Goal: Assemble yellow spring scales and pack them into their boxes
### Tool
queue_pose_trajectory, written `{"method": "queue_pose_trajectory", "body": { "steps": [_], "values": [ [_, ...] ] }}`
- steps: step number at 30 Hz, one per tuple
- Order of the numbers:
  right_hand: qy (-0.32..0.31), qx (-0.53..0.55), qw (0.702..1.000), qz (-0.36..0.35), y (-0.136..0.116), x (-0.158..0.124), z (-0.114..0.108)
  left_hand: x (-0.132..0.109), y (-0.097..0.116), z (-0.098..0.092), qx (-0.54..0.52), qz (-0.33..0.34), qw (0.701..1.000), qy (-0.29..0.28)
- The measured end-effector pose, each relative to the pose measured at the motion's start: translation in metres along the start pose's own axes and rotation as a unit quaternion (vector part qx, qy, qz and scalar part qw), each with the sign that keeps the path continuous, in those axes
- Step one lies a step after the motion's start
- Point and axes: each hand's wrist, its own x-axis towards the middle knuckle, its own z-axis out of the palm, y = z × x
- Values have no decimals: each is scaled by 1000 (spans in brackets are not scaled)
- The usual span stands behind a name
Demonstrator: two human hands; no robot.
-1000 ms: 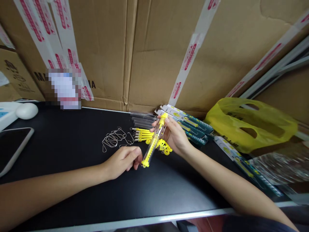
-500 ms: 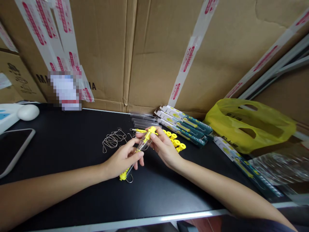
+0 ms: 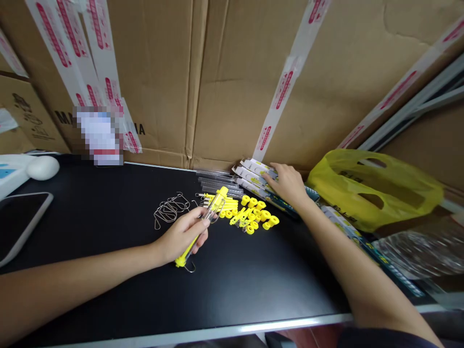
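My left hand (image 3: pixel 183 235) is closed around a clear tube with yellow ends and a metal hook at its lower tip (image 3: pixel 203 224), held slanted just above the black table (image 3: pixel 108 290). My right hand (image 3: pixel 286 183) rests with fingers spread flat on a stack of green and white packaging cards (image 3: pixel 253 170) at the back. Between the hands lie several small yellow caps and springs (image 3: pixel 255 216) and yellow rods (image 3: pixel 228 203). A heap of bent wire hooks (image 3: pixel 168 210) lies left of them.
Clear tubes (image 3: pixel 215 181) lie by the cardboard boxes (image 3: pixel 224 77) behind the table. A yellow plastic bag (image 3: pixel 373 186) and more cards (image 3: pixel 348 229) sit at right. A phone (image 3: pixel 18 220) and a white device (image 3: pixel 39 166) lie at far left.
My right hand let go of the tube and moved back right onto the card stack. My left hand took the tube and holds it alone.
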Motion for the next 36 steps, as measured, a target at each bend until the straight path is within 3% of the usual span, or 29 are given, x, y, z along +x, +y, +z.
{"method": "queue_pose_trajectory", "body": {
  "steps": [3, 6, 9, 12, 14, 16, 19, 21, 26, 32, 36],
  "values": [
    [-28, -21, 999, 0, 5, 0, 5, 0, 0, 0, 8, -6, 1000, 4],
    [-13, -14, 1000, -11, 1, 3, -3, 0, 1, -2, 3, -12, 1000, 4],
    [18, 7, 999, -31, -13, 2, -24, -1, 3, -5, -24, -13, 1000, 4],
    [24, 81, 994, -66, -39, -16, -52, -2, 8, -9, -49, 18, 998, 28],
    [-26, 159, 981, -107, -61, -38, -71, -3, 13, -11, -39, 63, 996, 57],
    [-129, 231, 952, -154, -81, -62, -87, -3, 20, -13, -9, 110, 991, 78],
    [-242, 265, 915, -185, -99, -88, -99, -4, 28, -16, 45, 121, 989, 69],
    [-280, 267, 900, -200, -103, -95, -101, -4, 31, -17, 96, 115, 987, 61],
    [-326, 272, 881, -209, -102, -96, -94, -6, 32, -15, 249, 103, 958, 103],
    [-297, 287, 887, -205, -102, -96, -90, -8, 37, -12, 376, 108, 918, 59],
    [-286, 286, 893, -199, -102, -95, -89, -7, 39, -13, 383, 113, 915, 55]
  ]
}}
